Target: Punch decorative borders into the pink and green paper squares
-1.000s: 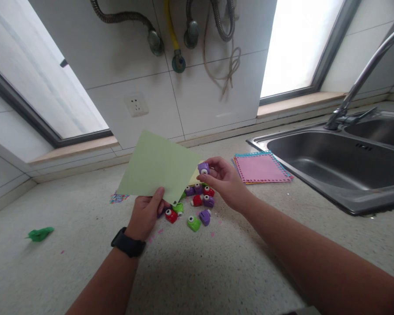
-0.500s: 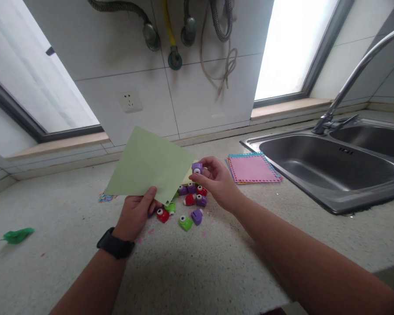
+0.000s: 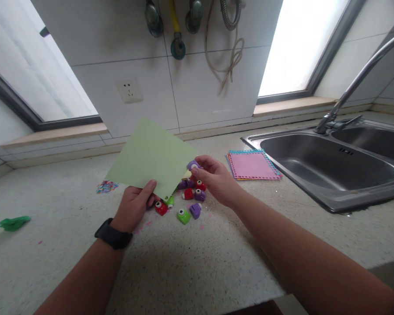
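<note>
left hand [image 3: 134,206] has some pale green paper [image 3: 151,157] pinched; right hand [image 3: 218,180] is curled round a purple craft punch [image 3: 192,165], pretty near its edge

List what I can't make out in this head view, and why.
In the head view:
Left hand: some fingers hidden behind the green sheet.
Purple punch: partly covered by the right hand.
Lower sheets: mostly under the pink sheet.
Faucet: spout end cut off by right edge.
Paper bits: shapes too small.
</note>
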`<state>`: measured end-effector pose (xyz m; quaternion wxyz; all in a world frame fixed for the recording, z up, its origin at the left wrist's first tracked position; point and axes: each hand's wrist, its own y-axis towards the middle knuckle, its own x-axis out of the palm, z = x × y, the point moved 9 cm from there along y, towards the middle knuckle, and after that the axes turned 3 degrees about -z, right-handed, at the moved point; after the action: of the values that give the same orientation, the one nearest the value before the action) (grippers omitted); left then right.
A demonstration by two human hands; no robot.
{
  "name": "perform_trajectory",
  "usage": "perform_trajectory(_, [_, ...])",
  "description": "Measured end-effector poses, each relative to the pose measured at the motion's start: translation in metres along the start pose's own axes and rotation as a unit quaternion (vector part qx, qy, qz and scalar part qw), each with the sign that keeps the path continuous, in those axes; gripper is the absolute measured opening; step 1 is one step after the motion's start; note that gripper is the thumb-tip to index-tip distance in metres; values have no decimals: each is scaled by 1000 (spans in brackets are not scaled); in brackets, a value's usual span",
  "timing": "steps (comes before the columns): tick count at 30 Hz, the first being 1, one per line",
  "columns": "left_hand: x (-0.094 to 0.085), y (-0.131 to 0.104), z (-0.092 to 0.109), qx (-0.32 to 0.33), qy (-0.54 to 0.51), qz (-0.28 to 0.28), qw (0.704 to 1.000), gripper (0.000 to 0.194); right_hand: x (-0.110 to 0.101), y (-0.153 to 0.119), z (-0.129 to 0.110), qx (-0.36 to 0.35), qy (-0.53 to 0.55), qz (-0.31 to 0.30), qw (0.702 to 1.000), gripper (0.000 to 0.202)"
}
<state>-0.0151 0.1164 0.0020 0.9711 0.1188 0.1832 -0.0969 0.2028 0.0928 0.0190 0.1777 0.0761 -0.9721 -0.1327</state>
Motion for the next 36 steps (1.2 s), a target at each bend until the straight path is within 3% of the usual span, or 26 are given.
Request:
perform_trajectory(7, [4,-2,10,2,10,-9,1000,56,24,-7,15,85,-15,-90,992,30])
perform_trajectory(13, [6,0,7,-10,22,-15,1000,57,22,-9,30,137,-55,-79,986,33])
perform_trajectory(20, [12,-1,12,9,20,-33,999,54,31,-12,33,141,-25,-113,983,34])
perform_trajectory(30, [25,-5,8,0,-32,-72,997,51,39,-14,38,162,36,-95,981,38])
perform_trajectory(33, [29,-7,12,25,-67,-91,993,41,41,-15,41,168,40,-94,980,39])
perform_trajectory(36, [27,-7,16,44,-76,-73,993,30,44,-16,43,169,44,-94,980,38])
